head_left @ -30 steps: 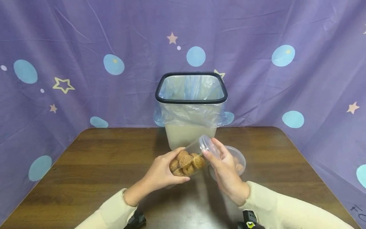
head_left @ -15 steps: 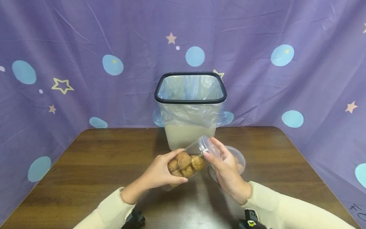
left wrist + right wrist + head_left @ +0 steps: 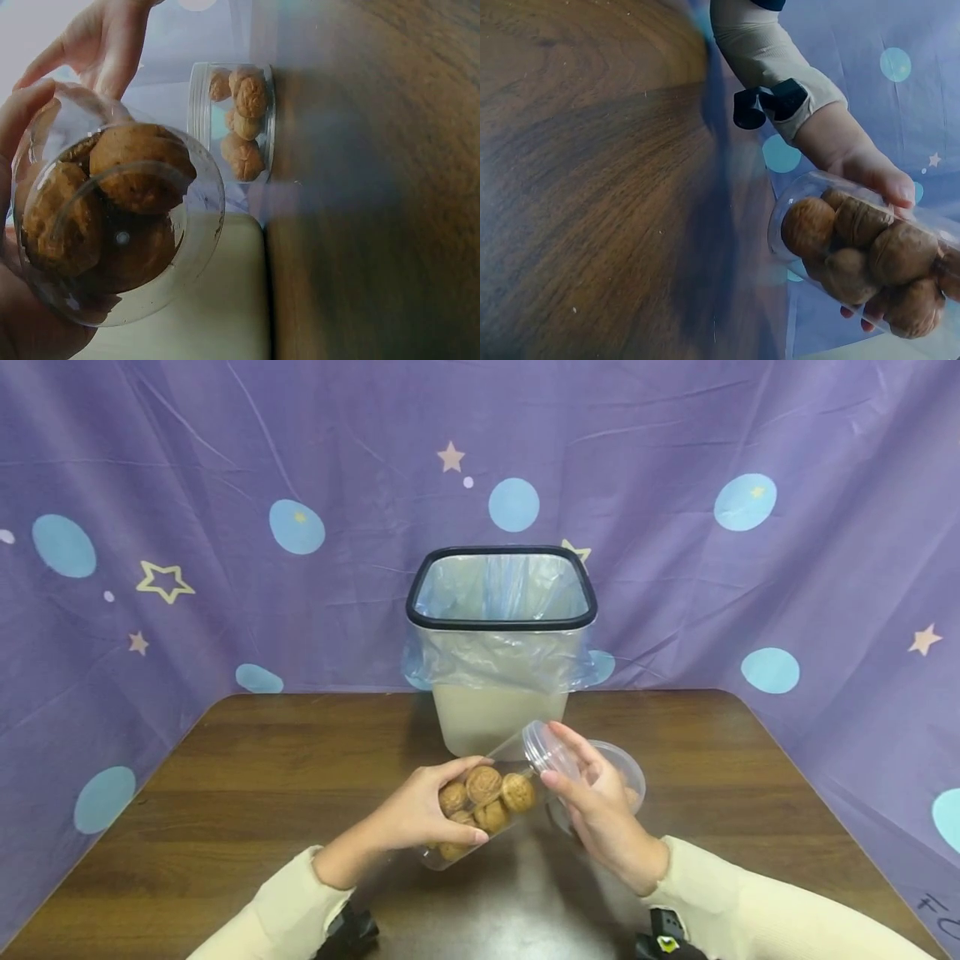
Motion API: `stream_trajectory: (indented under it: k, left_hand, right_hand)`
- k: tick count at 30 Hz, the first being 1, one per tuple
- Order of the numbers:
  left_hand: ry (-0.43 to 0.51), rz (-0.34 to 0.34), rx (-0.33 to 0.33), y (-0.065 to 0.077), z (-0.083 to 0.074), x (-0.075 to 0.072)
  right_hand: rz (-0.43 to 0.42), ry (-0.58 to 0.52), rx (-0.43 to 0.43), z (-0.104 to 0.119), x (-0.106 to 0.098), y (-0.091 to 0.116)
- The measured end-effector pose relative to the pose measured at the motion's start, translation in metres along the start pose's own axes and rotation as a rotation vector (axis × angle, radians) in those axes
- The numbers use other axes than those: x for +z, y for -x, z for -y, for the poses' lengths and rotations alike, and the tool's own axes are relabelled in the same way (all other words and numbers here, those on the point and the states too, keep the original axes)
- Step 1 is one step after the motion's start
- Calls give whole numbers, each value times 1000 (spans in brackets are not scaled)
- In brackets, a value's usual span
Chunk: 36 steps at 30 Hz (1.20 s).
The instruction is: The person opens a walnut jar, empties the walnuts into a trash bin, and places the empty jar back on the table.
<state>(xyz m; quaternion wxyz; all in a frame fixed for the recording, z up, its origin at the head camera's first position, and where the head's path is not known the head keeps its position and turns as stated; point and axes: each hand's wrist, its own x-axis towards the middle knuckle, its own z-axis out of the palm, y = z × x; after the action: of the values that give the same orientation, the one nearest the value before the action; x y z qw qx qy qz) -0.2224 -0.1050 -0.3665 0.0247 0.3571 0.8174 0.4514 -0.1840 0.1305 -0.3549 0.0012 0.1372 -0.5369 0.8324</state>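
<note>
Dark letter-like marks (image 3: pixel 932 904) on purple curtain (image 3: pixel 637 435), lower right, partly cut off, unreadable

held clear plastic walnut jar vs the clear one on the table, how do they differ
The held clear plastic jar is tilted in the air; the standing clear plastic jar is upright. The held jar is longer than wide, the standing jar wider than tall. Both hold brown walnuts.

Looks forward and down from the head, set back, over the table (image 3: pixel 300 768) to the curtain (image 3: pixel 360 460). Looks from the left wrist, turned sideways, very close to the base of the walnut jar (image 3: pixel 202 234), toward the bin (image 3: pixel 225 300). Looks from the right wrist, also sideways, slightly farther, toward the left sleeve (image 3: pixel 761 56). Shares jar and table across all three.
</note>
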Motion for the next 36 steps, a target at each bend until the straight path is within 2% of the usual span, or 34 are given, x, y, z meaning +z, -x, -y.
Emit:
stream_trajectory:
  k: [13,27,36]
  left_hand:
    - [95,83,58,1,-1,-5]
    - [187,172,16,0,-6,-9]
    - [241,236,35,-1,-7,-10]
  right_hand:
    - [70,1,-31,3,-4,4]
    - [120,-1,-22,9,-8,7]
    - [179,-22,-57,10,-11,8]
